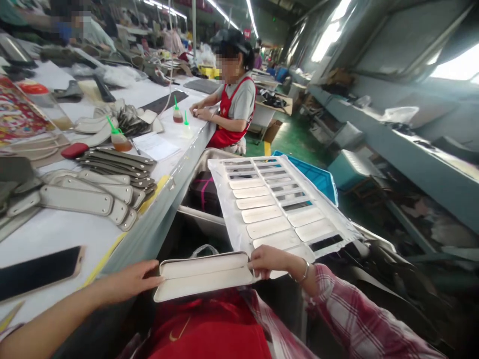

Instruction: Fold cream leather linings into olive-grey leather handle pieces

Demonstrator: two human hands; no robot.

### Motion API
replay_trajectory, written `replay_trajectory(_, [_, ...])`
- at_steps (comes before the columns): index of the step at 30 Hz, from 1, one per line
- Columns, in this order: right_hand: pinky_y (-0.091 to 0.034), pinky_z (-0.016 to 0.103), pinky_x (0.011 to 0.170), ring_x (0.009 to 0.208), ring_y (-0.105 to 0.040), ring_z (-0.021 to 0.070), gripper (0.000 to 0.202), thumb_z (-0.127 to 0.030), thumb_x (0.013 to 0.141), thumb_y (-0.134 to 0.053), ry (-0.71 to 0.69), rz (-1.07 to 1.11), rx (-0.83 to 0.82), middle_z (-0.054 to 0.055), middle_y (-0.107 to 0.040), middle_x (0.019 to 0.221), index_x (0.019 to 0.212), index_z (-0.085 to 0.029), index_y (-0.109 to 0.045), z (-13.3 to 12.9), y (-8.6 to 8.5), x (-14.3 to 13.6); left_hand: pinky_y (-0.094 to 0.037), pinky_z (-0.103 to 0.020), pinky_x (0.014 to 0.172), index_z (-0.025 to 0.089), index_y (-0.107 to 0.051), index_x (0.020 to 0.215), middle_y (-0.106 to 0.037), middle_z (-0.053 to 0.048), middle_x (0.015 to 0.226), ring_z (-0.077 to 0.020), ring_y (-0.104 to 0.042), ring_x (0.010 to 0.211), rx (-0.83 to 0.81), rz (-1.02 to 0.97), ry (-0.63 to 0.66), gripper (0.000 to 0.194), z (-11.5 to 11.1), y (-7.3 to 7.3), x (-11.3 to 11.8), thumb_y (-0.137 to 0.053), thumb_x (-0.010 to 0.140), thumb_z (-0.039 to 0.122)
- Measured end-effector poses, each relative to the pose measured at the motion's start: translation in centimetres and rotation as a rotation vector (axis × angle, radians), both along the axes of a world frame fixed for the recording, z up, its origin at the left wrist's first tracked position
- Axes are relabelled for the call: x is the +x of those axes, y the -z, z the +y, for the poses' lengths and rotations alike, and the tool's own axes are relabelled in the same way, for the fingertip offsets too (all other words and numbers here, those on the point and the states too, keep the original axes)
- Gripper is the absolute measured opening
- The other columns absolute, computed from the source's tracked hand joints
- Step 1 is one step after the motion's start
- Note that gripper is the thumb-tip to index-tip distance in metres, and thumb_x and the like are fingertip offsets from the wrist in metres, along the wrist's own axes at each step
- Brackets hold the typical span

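Note:
A long cream strip with rounded corners [204, 284] lies level in front of my body, with a lengthwise line where it is folded or a second strip overlaps it. My left hand [136, 279] pinches its left end, thumb below and fingers above. At the other end, my right hand [269, 262] grips the strip with curled fingers; the fingertips are partly hidden. Just beyond my right hand is a white die-cut sheet [277, 199] with two columns of slots. Several slots hold cream pieces of the same shape, and others are see-through.
On the left table [149, 239] lie a phone [45, 271], piles of grey strips with rivets [77, 199] and a glue bottle with a green tip [119, 139]. A co-worker in a red apron [235, 107] sits further along. A blue crate [318, 177] stands behind the sheet.

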State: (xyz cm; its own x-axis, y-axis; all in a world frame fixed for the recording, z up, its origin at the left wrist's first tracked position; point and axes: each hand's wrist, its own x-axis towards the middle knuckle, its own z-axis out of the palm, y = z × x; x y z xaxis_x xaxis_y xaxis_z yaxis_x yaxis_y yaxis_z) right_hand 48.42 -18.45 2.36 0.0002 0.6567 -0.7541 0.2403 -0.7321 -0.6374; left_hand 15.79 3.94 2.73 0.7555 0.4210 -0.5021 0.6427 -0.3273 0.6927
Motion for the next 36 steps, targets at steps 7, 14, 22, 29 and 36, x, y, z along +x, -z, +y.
replay_trajectory(7, [-0.045, 0.022, 0.068, 0.076, -0.06, 0.0126, 0.026, -0.025, 0.075, -0.06, -0.048, -0.499, 0.662, 0.003, -0.066, 0.09, 0.1, -0.017, -0.061, 0.0, -0.4, -1.6, -0.04, -0.029, 0.089, 0.02, -0.054, 0.117, -0.059, -0.006, 0.117, -0.0212, -0.054, 0.103, 0.193, -0.269, 0.404, 0.045, -3.7, -1.7, 9.9, -0.056, 0.074, 0.036])
replay_trajectory(14, [-0.038, 0.02, 0.068, 0.075, -0.057, 0.0124, 0.021, -0.019, 0.085, -0.045, -0.403, -0.741, 0.755, 0.002, -0.066, 0.078, 0.08, -0.017, -0.066, 0.9, -0.3, -2.2, -0.042, -0.023, 0.077, 0.022, -0.065, 0.105, -0.067, -0.002, 0.098, -0.0174, -0.06, 0.086, 0.052, -0.353, 0.546, 0.031, -5.7, 0.1, 14.4, -0.045, 0.082, 0.03])
replay_trajectory(22, [-0.035, 0.02, 0.062, 0.069, -0.055, 0.0123, 0.021, -0.018, 0.083, -0.047, -0.494, -0.749, 0.736, 0.001, -0.065, 0.074, 0.075, -0.017, -0.066, 0.9, -0.1, -1.6, -0.041, -0.025, 0.079, 0.022, -0.066, 0.105, -0.069, -0.002, 0.097, -0.0189, -0.061, 0.088, -0.025, -0.314, 0.489, 0.032, -6.3, 0.1, 14.0, -0.045, 0.082, 0.027])
replay_trajectory(29, [-0.036, 0.021, 0.063, 0.069, -0.056, 0.0125, 0.022, -0.019, 0.084, -0.045, -0.579, -0.729, 0.747, 0.001, -0.066, 0.076, 0.077, -0.018, -0.067, 0.9, -0.2, -1.4, -0.042, -0.026, 0.083, 0.024, -0.062, 0.111, -0.067, -0.001, 0.106, -0.02, -0.061, 0.093, 0.175, -0.242, 0.602, 0.036, -7.2, -0.1, 13.7, -0.043, 0.081, 0.02])
replay_trajectory(36, [-0.037, 0.025, 0.066, 0.071, -0.056, 0.0154, 0.027, -0.025, 0.088, -0.04, -0.714, -0.836, 0.746, 0.006, -0.065, 0.077, 0.081, -0.016, -0.064, 0.3, -1.0, -2.0, -0.043, -0.033, 0.09, 0.011, -0.044, 0.128, -0.054, -0.014, 0.125, -0.0235, -0.055, 0.108, 0.587, -0.198, 0.734, 0.047, -9.0, 1.9, 12.8, -0.035, 0.082, 0.009])
